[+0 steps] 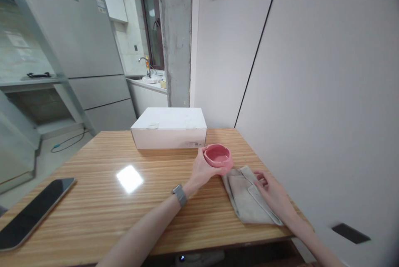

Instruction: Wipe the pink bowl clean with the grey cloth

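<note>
My left hand [206, 166], with a grey watch on its wrist, is wrapped around the side of a small pink bowl [217, 156] with a wavy rim. The bowl is tilted slightly toward me, and no contents show inside it. Just to its right lies a folded grey-beige cloth [246, 200] near the table's right edge. My right hand [271, 190] is at the cloth's right side, fingers curled and thumb against the fabric. Part of its grip is hidden by the hand itself.
A white box [170, 138] stands at the back of the striped wooden table [102, 213]. A dark phone [35, 213] lies at the left edge. On the right, a pale wall panel [311, 92] runs close along the table. A fridge [75, 42] stands behind left.
</note>
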`<state>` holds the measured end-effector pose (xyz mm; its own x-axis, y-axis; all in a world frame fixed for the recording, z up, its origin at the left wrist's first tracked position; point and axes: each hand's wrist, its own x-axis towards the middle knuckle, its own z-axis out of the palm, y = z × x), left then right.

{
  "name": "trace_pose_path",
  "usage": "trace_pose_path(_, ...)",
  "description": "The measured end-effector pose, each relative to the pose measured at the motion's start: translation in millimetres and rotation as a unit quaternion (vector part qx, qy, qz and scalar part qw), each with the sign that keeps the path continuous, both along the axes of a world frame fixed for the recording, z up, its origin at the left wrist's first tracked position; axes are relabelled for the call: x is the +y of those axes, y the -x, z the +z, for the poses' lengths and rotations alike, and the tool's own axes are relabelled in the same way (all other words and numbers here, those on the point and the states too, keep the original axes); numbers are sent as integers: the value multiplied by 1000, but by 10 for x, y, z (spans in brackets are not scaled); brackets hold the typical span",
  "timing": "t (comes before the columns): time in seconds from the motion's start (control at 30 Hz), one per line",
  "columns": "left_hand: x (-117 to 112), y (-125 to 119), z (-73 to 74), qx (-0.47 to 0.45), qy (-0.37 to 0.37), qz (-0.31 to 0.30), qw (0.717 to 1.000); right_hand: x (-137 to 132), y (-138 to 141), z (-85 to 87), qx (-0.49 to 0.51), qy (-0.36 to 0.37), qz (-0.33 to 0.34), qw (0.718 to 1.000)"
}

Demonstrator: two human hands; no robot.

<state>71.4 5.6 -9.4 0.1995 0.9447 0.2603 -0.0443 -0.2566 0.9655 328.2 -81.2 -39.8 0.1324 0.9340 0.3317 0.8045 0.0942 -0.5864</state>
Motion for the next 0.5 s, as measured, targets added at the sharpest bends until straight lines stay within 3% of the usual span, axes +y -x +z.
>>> trace_pose_path(0.27,218,-484,-153,63,-56,0,996,-6,-52,-54,-67,-69,58,994)
trace_pose_path(0.5,448,-567,-223,35,-60,-98,993,-76,-34,4,-68,-45,85,993)
